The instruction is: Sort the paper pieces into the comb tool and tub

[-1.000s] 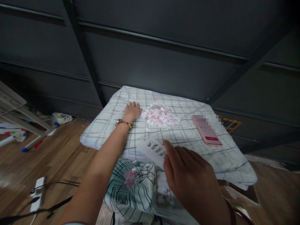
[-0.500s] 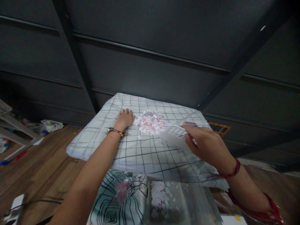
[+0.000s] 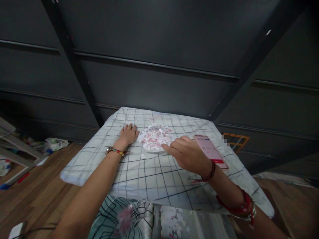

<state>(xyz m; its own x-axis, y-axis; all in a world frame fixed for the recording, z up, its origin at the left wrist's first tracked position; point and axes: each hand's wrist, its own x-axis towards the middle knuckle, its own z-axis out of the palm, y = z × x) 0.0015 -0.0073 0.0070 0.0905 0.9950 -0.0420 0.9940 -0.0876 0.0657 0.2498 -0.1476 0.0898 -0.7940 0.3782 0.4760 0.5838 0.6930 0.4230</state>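
A pile of small white and pink paper pieces (image 3: 155, 135) lies on a white checked cloth (image 3: 149, 179). My left hand (image 3: 128, 134) rests flat on the cloth just left of the pile, fingers spread, holding nothing. At the pile's near right edge is my right hand (image 3: 190, 154), one finger stretched toward the pieces and the others curled. It appears closed on a thin white card (image 3: 156, 152), which shows only as a pale edge along the near side of the pile; the rest is hidden. One loose paper piece (image 3: 143, 156) lies nearer me.
A phone (image 3: 211, 151) with a lit screen lies right of my right hand. Below the near edge are a clear container (image 3: 196, 225) with paper pieces and a green patterned cloth (image 3: 107, 215) carrying a pink bundle. A dark panelled wall (image 3: 159, 86) stands behind.
My right hand has moved left and lowered the white card to the pile's near edge, uncovering the phone. My left hand stays flat beside the pile. The view has shifted slightly.
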